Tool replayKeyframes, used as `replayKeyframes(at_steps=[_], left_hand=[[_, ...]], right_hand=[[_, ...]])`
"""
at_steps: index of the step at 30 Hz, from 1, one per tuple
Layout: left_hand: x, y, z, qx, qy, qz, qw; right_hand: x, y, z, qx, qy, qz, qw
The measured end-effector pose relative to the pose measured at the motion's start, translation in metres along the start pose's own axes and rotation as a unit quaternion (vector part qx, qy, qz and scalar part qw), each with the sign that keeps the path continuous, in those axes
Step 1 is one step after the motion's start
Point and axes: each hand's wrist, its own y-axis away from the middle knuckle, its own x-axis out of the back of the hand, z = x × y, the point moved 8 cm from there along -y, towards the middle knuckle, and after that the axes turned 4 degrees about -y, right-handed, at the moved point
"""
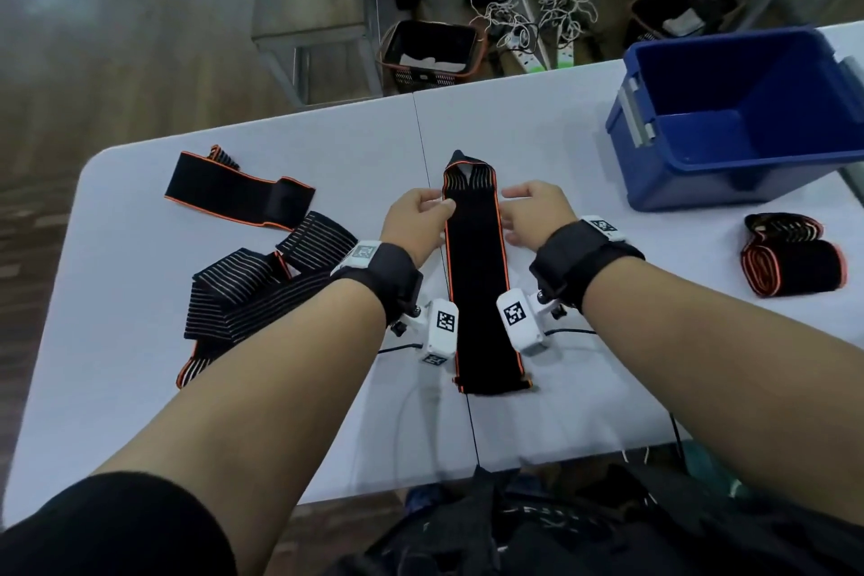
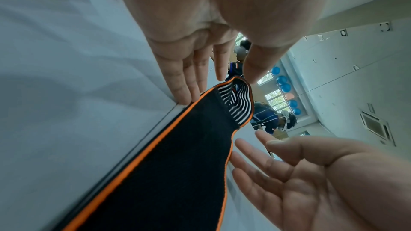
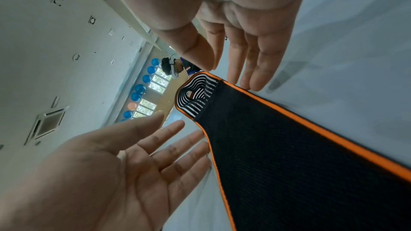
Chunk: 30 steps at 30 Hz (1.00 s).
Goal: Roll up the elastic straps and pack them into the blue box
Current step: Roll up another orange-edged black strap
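Note:
A long black strap with orange edging lies flat on the white table, running away from me; its far end is striped. My left hand lies at its left edge near that end, fingers straight on the table and thumb over the border. My right hand hovers at the right edge with fingers straight, holding nothing. The blue box stands at the far right, its inside bare blue. A rolled strap lies on the table in front of the box.
Loose straps lie to the left: a black one with orange trim and a striped heap. Beyond the table's far edge are black baskets, cables and a person's legs. White cables run off the near edge.

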Motion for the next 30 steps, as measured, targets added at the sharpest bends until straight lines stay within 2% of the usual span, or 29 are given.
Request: replayKeyframes(at_steps=[5, 9, 13, 15, 22, 27, 30], left_hand=[[0.013, 0.014, -0.004, -0.025, -0.08, 0.008, 0.996], [0.019, 0.047, -0.025, -0.034, -0.184, -0.015, 0.982], [0.013, 0.085, -0.058, -0.005, -0.198, -0.048, 0.979], [0.008, 0.095, -0.067, -0.005, -0.189, -0.056, 0.98], [0.007, 0.11, -0.076, -0.008, -0.159, -0.04, 0.986], [0.002, 0.129, -0.083, -0.009, -0.156, -0.051, 0.986], [0.0, 0.137, -0.082, -0.014, -0.155, -0.036, 0.987]], right_hand=[[0.01, 0.026, -0.003, 0.013, 0.016, -0.006, 1.0], [0.017, 0.058, 0.019, -0.019, 0.063, -0.067, 0.996], [0.015, 0.087, 0.044, -0.036, 0.132, -0.122, 0.983], [0.011, 0.098, 0.05, -0.035, 0.112, -0.137, 0.984], [0.02, 0.119, 0.063, -0.05, 0.085, -0.099, 0.99], [0.014, 0.143, 0.08, -0.068, 0.082, -0.134, 0.985], [0.013, 0.153, 0.084, -0.053, 0.058, -0.12, 0.99]])
